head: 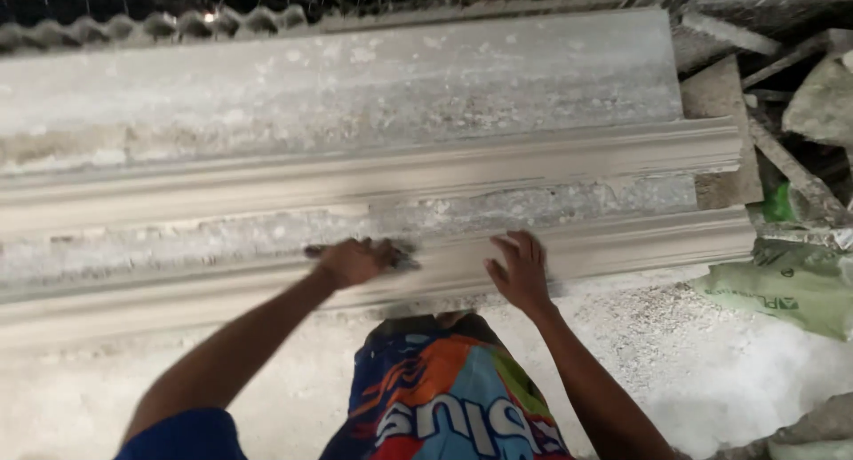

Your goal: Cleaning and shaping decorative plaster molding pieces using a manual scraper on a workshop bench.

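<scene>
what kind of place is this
Probably a plaster or cement moulding workshop: long grey cornice mouldings lie side by side, white dust and rubble cover the floor, and the left hand works a small tool along one.

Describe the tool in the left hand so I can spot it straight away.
Find the long grey moulding that runs across the view, nearest the person. The left hand is pressed on its ledge, and the tool is the thin dark thing poking out both sides of that fist. Everything around it is pale plaster; the right hand lies flat and empty.
</scene>
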